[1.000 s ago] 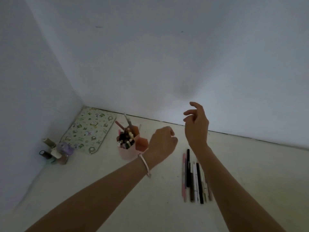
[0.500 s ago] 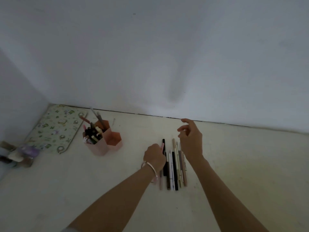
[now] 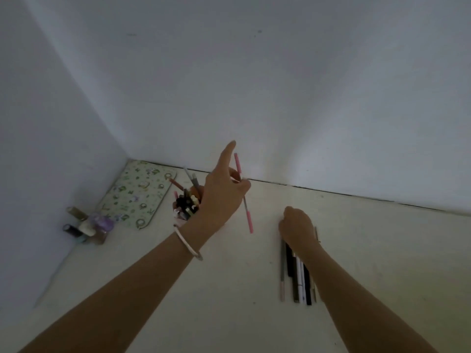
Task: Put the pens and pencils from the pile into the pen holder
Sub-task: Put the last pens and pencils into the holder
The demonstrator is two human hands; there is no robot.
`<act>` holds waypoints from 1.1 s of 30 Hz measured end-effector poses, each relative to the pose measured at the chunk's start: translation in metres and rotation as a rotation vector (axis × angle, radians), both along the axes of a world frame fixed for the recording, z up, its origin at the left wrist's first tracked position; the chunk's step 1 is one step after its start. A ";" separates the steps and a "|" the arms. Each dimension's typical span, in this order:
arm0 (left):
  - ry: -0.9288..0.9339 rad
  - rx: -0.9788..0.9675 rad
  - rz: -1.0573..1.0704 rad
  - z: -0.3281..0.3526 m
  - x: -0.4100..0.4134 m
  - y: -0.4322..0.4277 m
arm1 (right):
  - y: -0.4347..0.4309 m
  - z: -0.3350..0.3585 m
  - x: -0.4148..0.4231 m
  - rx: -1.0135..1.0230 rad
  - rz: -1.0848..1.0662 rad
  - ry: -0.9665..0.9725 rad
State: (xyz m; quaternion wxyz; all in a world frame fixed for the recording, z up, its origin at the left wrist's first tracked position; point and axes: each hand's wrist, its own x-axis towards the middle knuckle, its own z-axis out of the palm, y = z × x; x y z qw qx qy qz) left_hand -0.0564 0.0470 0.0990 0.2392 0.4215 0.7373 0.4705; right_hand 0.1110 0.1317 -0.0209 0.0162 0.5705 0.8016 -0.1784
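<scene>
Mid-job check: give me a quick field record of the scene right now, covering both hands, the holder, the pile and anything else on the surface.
left hand: raised, pinching a pink pen, index finger pointing up
right hand: closed, resting on the far end of the pile
pen holder: pink, partly hidden behind the left hand, already crowded with pens
pile: several pens lying side by side on the table
other items: patterned mat in the corner, small bottles by the left wall
</scene>
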 end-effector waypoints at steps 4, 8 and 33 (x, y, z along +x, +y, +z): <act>0.135 0.125 0.159 0.018 -0.057 -0.002 | 0.023 0.055 -0.014 0.138 -0.207 0.420; 0.283 0.132 0.243 0.010 -0.095 -0.009 | 0.021 0.118 -0.043 0.232 -0.262 0.943; 0.310 0.209 0.232 0.018 -0.064 -0.028 | -0.035 0.080 -0.133 0.145 0.093 0.950</act>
